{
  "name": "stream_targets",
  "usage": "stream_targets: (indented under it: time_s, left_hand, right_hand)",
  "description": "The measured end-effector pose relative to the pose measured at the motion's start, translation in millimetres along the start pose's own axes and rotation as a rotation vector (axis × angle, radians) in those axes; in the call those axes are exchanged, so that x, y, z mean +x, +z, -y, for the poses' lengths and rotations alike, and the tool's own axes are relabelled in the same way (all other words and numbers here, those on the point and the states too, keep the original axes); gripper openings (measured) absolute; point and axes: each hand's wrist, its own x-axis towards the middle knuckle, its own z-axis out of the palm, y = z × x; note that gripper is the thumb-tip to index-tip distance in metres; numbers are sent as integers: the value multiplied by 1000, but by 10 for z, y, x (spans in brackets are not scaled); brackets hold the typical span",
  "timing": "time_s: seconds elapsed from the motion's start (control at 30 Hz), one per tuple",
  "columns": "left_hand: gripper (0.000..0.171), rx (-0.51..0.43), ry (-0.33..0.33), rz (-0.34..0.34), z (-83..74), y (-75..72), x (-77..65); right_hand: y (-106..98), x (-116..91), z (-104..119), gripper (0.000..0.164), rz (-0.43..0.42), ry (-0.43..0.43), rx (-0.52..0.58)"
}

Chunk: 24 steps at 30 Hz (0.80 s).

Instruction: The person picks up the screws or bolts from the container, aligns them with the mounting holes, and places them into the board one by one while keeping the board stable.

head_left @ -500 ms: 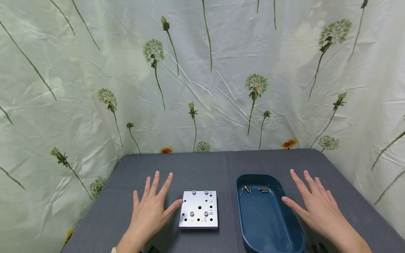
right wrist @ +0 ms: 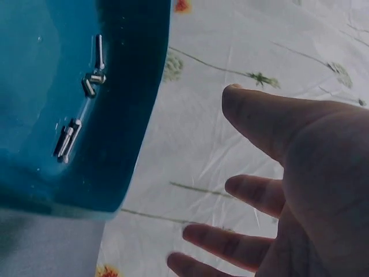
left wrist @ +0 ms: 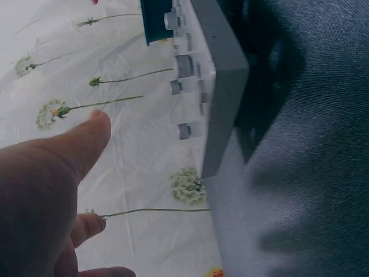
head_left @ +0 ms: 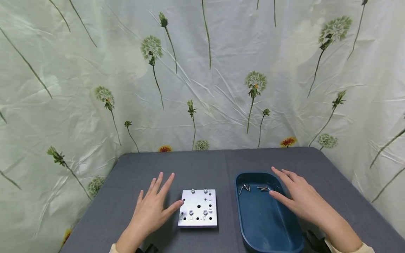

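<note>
My left hand [head_left: 151,210] is held with spread fingers just left of a square metal plate [head_left: 198,206], its thumb tip overlapping the plate's left edge in the head view. The plate bears holes and several socket-head screws [left wrist: 184,66] standing proud of its face. My right hand [head_left: 300,196] reaches over the right rim of a blue tray [head_left: 269,225], fingers extended and holding nothing. Inside the tray's far end lie two small groups of metal pins or screws [right wrist: 69,138]. In the right wrist view the fingers are apart from those small parts.
Both the plate and the tray stand on a grey cloth-covered table [head_left: 177,163], with the tray to the plate's right. Behind and around the table hangs a pale curtain [head_left: 221,116] printed with dandelions.
My right hand has moved left, from beside the tray to over its right rim. The left hand has stayed nearly in place beside the plate.
</note>
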Motion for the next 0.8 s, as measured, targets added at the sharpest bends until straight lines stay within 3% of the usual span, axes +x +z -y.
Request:
stream_targets:
  time_s: [0.13,0.33,0.5,0.6,0.8]
  left_hand:
    - [95,-59,34,42,52,63,42]
    - [102,-242,81,160,183,211,138]
    - [105,-371,185,226,308,334,207]
    - [108,-419,245,254,359,373,227]
    - [117,-489,265,331,399,422,263]
  right_hand:
    - [-21,135,54,71,69,-50,54]
    - [-2,387,81,58,234,-124,229]
    - [85,541,106,53,375,-143,315]
    - [153,621,129,51,434,-134,343]
    - [298,730,150,44,503,-42,445]
